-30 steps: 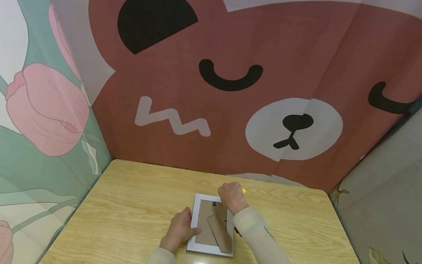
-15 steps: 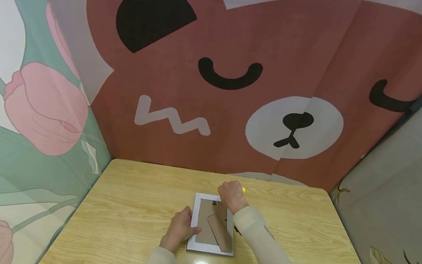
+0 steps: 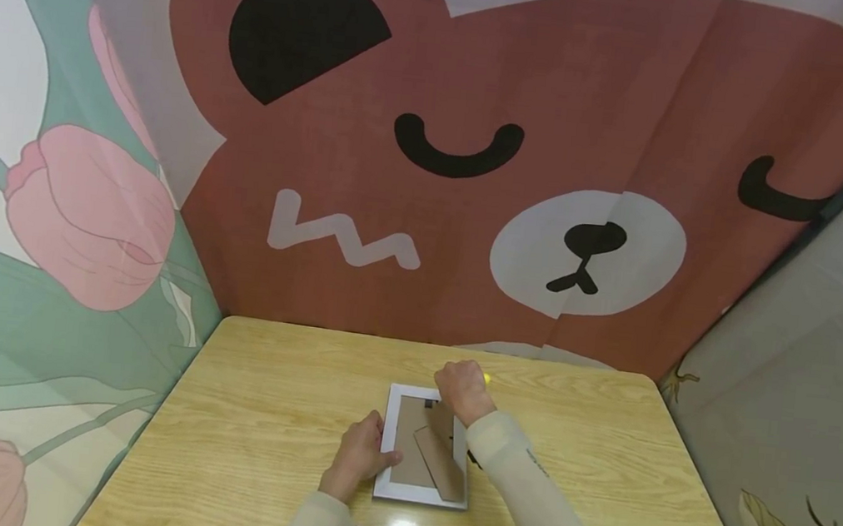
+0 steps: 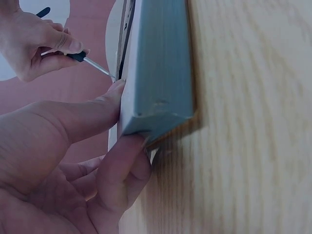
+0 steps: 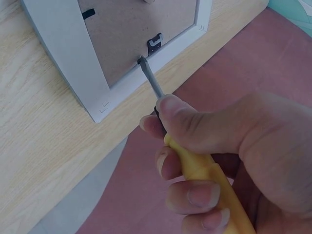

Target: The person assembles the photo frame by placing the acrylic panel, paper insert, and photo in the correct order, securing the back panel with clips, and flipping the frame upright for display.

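Observation:
A white picture frame (image 3: 388, 440) lies back side up on the table, showing its brown backing board (image 3: 407, 459) and folded-down stand flap (image 3: 440, 465). My left hand (image 3: 360, 453) grips the frame's left side, thumb on the top face and a fingertip at the lower edge. In my right hand (image 3: 465, 390) is a flat-tipped screwdriver (image 5: 195, 163) with a yellow handle. Its tip touches a small black tab (image 5: 140, 60) at the board's far edge, beside the metal hanger (image 5: 155, 44). Another black tab (image 5: 88, 13) lies along a side edge.
The wood-grain table (image 3: 272, 417) extends on both sides of the frame. A curtain with a bear print (image 3: 342, 306) hangs behind its far edge. Floral cloths (image 3: 87, 217) hang at the left and right.
Both hands, the picture frame and the screwdriver stay in practically the same place. Only the head view shifts very slightly.

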